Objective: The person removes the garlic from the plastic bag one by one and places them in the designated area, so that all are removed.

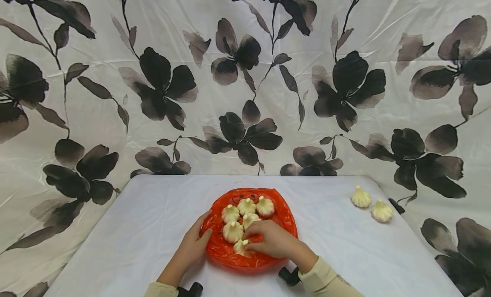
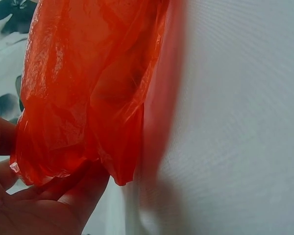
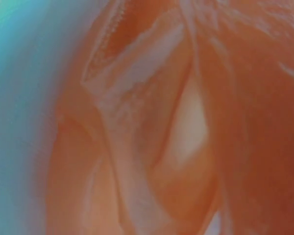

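Note:
A red plastic bag [image 1: 283,207] lies spread round on the white table, with several pale garlic bulbs [image 1: 232,232] grouped on it. Fingers of my left hand [image 1: 193,242] hold the bag's left edge; in the left wrist view the thumb and fingers lie on either side of the crinkled red plastic [image 2: 63,98]. At the bag's near side, my right hand [image 1: 274,238] pinches one garlic bulb [image 1: 240,247] between thumb and fingers. The right wrist view is filled by blurred red plastic [image 3: 259,137], which hides that hand's fingers.
Two more garlic bulbs, one farther back [image 1: 361,197] and one nearer [image 1: 382,211], sit at the right side of the white table [image 1: 145,229]. A floral cloth [image 1: 249,88] hangs behind and beside the table.

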`<action>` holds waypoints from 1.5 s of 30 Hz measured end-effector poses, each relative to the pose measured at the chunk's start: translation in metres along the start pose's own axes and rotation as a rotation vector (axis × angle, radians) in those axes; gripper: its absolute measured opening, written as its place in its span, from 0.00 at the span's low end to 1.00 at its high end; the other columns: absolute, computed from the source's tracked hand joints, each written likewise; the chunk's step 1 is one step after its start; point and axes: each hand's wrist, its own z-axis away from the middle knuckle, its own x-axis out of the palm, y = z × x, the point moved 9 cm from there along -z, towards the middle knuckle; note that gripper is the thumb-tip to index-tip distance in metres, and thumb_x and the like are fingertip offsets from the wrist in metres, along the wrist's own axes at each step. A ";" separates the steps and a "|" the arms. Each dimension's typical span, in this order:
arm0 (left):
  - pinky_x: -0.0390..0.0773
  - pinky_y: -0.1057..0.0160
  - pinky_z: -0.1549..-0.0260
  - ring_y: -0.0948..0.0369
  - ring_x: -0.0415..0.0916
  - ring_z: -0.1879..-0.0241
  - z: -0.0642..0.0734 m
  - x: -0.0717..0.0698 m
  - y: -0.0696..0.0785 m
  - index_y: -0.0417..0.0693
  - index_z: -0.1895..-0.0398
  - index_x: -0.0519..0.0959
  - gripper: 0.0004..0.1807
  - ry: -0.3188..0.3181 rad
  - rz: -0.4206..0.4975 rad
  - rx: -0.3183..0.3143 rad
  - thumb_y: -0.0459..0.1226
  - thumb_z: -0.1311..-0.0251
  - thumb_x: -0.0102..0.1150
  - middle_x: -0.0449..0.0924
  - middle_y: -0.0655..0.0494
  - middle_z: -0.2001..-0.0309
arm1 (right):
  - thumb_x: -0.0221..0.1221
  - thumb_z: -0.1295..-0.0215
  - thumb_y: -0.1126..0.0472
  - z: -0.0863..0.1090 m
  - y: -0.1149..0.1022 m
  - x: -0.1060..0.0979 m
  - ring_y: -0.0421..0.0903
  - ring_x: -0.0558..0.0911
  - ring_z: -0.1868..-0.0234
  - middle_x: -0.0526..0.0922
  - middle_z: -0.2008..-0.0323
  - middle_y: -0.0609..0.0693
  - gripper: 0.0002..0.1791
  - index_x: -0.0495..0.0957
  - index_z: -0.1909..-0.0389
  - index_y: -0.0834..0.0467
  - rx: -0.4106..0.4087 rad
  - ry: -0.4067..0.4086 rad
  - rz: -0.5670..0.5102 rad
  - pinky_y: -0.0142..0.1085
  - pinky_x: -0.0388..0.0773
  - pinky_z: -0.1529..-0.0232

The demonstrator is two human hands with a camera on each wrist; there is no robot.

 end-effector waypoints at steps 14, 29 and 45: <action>0.60 0.38 0.33 0.43 0.54 0.27 -0.001 0.002 -0.003 0.58 0.26 0.57 0.30 -0.008 -0.001 -0.022 0.38 0.31 0.46 0.58 0.47 0.26 | 0.65 0.40 0.53 0.003 0.002 -0.005 0.38 0.81 0.59 0.82 0.64 0.32 0.06 0.82 0.62 0.44 0.040 0.058 -0.065 0.28 0.79 0.53; 0.59 0.38 0.32 0.44 0.54 0.26 -0.001 0.003 -0.004 0.59 0.26 0.57 0.30 -0.017 0.011 -0.014 0.38 0.31 0.46 0.58 0.47 0.26 | 0.63 0.38 0.51 0.009 0.003 -0.024 0.37 0.82 0.58 0.86 0.59 0.38 0.13 0.84 0.55 0.51 0.041 0.216 -0.164 0.38 0.82 0.53; 0.59 0.39 0.32 0.44 0.54 0.27 -0.001 0.001 -0.002 0.58 0.26 0.58 0.30 -0.011 0.009 0.010 0.38 0.30 0.46 0.59 0.47 0.26 | 0.57 0.32 0.52 0.012 0.003 -0.042 0.42 0.82 0.48 0.84 0.54 0.39 0.12 0.79 0.51 0.46 0.062 0.262 -0.218 0.46 0.80 0.45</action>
